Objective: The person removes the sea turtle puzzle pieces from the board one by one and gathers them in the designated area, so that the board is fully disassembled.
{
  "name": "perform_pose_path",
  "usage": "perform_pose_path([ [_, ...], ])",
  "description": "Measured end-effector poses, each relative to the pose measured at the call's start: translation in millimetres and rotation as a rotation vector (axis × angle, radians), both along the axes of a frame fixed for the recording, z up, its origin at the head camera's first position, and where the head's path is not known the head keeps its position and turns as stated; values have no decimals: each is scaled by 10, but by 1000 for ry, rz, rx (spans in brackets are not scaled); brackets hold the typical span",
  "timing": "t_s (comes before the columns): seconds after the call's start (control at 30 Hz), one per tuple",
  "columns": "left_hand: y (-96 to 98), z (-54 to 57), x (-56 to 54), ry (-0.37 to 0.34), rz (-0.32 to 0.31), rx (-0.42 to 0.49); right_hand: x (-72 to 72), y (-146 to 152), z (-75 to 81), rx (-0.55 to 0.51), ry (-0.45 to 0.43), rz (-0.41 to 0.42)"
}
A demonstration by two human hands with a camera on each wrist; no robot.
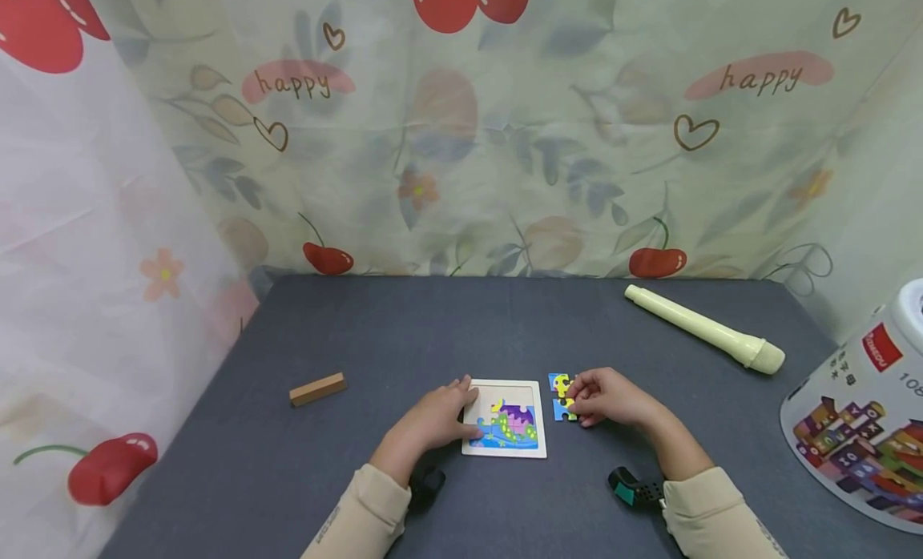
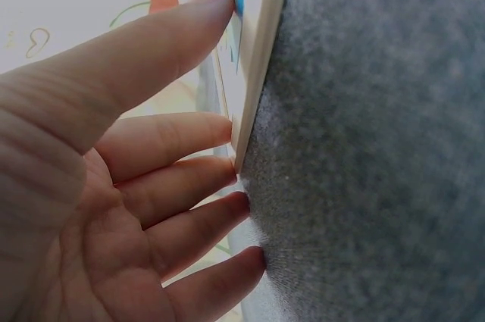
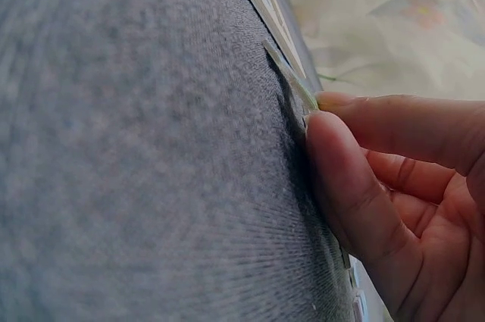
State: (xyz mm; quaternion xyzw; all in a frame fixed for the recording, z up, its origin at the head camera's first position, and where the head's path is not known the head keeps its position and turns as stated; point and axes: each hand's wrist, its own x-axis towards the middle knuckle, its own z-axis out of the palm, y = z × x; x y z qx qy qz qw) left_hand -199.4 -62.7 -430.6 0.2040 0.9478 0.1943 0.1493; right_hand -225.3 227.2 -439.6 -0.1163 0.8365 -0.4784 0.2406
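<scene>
A square jigsaw puzzle tray (image 1: 505, 453) with a pale rim lies on the table, its lower part filled with purple, green and blue pieces. My left hand (image 1: 435, 417) rests at the tray's left side. In the left wrist view the thumb (image 2: 174, 38) touches the tray's face, and the other fingers extend toward its edge and the tabletop. Right of the tray, my right hand (image 1: 609, 395) pinches a blue and yellow puzzle piece (image 3: 292, 78) between thumb and forefinger, with one end tilted close to the table. Another puzzle piece (image 1: 558, 383) lies just behind it, partly hidden by the fingers.
A wooden block (image 1: 317, 390) lies to the left on the dark table (image 1: 447, 327). A cream toy microphone (image 1: 699, 327) lies at the back right. The large white tub (image 1: 858, 431) stands at the right edge. A printed curtain (image 1: 490, 142) hangs behind.
</scene>
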Motion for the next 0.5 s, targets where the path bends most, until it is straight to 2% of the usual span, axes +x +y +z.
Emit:
perform_pose_path([
  [0.5,3,4,-14,-7,0,-6,-6,10,5,17,7,-13],
])
